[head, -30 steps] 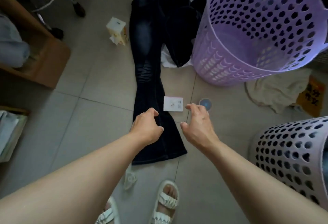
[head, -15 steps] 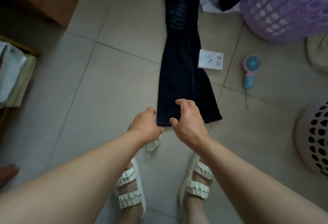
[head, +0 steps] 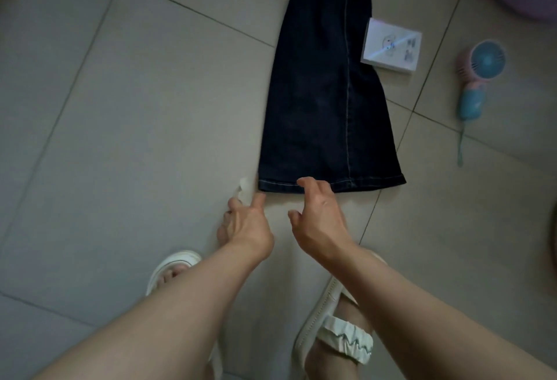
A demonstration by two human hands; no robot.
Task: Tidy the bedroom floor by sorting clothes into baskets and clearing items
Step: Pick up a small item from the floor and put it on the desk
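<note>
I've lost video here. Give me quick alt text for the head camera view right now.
Both bare hands, left hand and right hand, reach down with open fingers to the hem of dark jeans lying flat on the tiled floor, not yet gripping. A white box rests on the jeans' right edge, with a small handheld fan beyond. White sandals show below.

Jeans (head: 325, 102) dark matt denim; floor (head: 135, 108) smooth tile; box (head: 390, 45) glossy card; fan (head: 479, 75) plastic.
</note>
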